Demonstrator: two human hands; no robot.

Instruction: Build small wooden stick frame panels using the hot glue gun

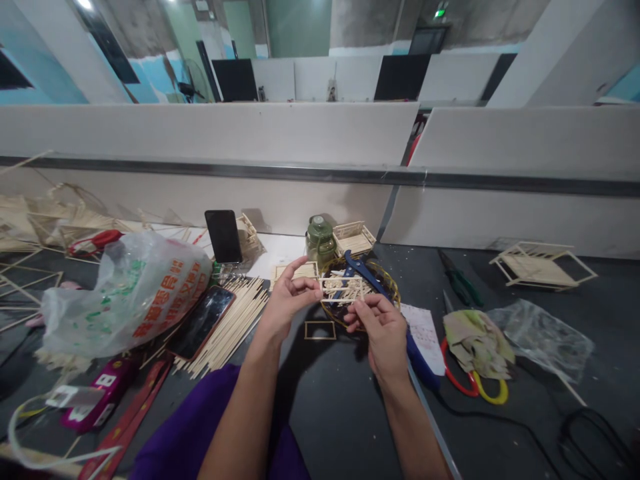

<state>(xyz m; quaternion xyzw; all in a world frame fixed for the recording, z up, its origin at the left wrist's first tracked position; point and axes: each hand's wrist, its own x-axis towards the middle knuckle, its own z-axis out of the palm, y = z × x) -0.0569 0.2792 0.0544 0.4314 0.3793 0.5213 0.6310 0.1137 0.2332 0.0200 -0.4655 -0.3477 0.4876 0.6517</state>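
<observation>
Between my two hands is a small rectangular frame of thin wooden sticks [342, 279]. My left hand [290, 297] pinches its left end between thumb and fingers. My right hand [383, 328] grips the lower right corner, with thumb and forefinger together. Behind the frame sits a round basket [399, 293] of short stick pieces, with a blue-handled tool [364, 270] lying across it. A second small stick frame [320, 339] lies flat on the dark table just below the basket.
Left are a bundle of sticks [230, 327], a phone [203, 323], a plastic bag [125, 293] and a standing phone [223, 237]. A green jar [321, 237] stands behind. Right are scissors [493, 393], a cloth [477, 343], pliers [463, 283] and a stick model [543, 267].
</observation>
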